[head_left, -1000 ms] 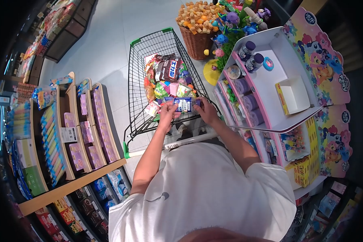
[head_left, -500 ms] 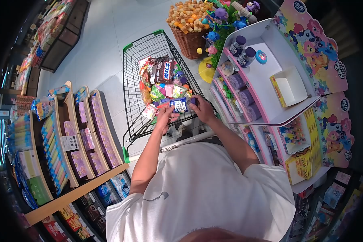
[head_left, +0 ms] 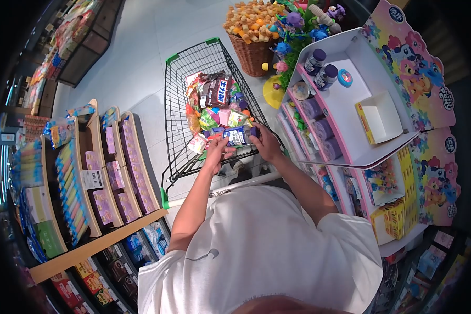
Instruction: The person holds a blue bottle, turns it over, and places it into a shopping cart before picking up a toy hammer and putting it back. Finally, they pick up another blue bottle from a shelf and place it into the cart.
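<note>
Over the near end of the shopping cart (head_left: 168, 112), a bottle with a blue-purple label (head_left: 237, 136) lies sideways between my hands. My right hand (head_left: 267, 145) is closed around its dark cap end. At the label's left side, my left hand (head_left: 216, 155) holds the bottle with thumb and fingers. Beneath and beyond it, the cart carries a pile of bagged sweets, including a brown bag with large lettering (head_left: 215, 93), a green-and-white pack (head_left: 209, 119) and a pink box (head_left: 224, 116). The bottle's underside is hidden.
On the right stands a cartoon pony display (head_left: 350, 118) with purple-capped bottles (head_left: 315, 62) and an open yellow-sided box (head_left: 378, 119). A wicker basket (head_left: 252, 55) is beyond it. Snack shelves (head_left: 104, 172) line the left. The cart's handle (head_left: 235, 187) crosses before my body.
The view has shifted slightly, so cart and shelves appear a little lower and the cart further right. My left fingers have loosened slightly; the bottle stays between both hands.
</note>
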A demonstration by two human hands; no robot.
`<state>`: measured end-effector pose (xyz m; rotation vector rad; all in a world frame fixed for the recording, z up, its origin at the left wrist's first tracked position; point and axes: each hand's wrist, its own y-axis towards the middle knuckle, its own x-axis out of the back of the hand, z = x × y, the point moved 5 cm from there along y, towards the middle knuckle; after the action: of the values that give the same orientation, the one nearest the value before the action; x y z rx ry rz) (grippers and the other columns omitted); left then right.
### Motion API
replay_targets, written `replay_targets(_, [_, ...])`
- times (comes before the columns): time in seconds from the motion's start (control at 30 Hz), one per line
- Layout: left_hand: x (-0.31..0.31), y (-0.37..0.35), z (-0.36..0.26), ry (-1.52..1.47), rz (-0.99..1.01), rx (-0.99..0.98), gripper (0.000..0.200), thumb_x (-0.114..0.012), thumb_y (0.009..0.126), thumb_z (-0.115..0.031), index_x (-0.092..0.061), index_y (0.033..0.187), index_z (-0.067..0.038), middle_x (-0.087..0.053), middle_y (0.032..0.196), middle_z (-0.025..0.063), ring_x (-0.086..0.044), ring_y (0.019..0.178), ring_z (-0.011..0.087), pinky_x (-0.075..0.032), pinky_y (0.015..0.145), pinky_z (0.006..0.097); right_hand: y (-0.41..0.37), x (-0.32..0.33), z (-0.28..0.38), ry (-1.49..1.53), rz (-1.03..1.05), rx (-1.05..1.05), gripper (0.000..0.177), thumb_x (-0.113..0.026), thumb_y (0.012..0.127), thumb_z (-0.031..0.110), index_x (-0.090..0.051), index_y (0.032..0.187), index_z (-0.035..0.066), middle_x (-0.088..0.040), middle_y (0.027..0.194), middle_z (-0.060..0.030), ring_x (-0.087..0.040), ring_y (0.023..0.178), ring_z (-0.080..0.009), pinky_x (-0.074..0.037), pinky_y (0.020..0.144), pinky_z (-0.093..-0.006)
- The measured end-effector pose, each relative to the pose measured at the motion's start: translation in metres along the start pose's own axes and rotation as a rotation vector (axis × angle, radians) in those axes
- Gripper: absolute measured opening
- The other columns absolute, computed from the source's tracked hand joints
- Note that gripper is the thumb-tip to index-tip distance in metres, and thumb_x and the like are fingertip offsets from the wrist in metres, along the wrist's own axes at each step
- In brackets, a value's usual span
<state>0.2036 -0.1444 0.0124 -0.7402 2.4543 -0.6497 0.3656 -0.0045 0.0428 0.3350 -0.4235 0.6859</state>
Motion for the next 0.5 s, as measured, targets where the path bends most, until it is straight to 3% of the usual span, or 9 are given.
replay_targets(0.17, [-0.0012, -0.0005, 0.0012, -0.003, 0.008, 0.005, 0.028, -0.060, 0.100, -0.030, -0.049, 0.119, -0.013, -0.063, 0.109, 0.0045, -0.068, 0.088, 0.0175, -0.056, 0.071, 0.0274, -0.0019, 0.0031, 0.0016, -0.012, 0.020, -0.018, 0.050, -0.063, 0.093, 0.023, -0.049, 0.137, 0.007, -0.063, 0.110, -0.0141, -0.063, 0.075, -0.0212, -0.051, 0.072, -0.0338])
replay_targets(0.27, [-0.0021, -0.0023, 0.0005, 0.013, -0.005, 0.015, 0.030, -0.060, 0.099, -0.032, -0.049, 0.119, -0.012, -0.063, 0.109, 0.0050, -0.068, 0.087, 0.0171, -0.056, 0.071, 0.0270, -0.0029, 0.0030, 0.0025, 0.049, 0.050, -0.088, 0.052, -0.062, 0.093, 0.031, -0.047, 0.137, 0.007, -0.059, 0.120, -0.0200, -0.062, 0.105, -0.0381, -0.050, 0.088, -0.0437])
replay_targets(0.5, [-0.0053, -0.0052, -0.0014, 0.072, -0.054, 0.033, 0.037, -0.058, 0.100, -0.039, -0.052, 0.118, -0.008, -0.064, 0.099, 0.0036, -0.065, 0.063, 0.0144, -0.055, 0.062, 0.0247, -0.0030, 0.0040, 0.0002, 0.039, 0.043, -0.101, 0.051, -0.061, 0.093, 0.031, -0.047, 0.137, 0.009, -0.058, 0.123, -0.0195, -0.061, 0.106, -0.0382, -0.050, 0.089, -0.0437])
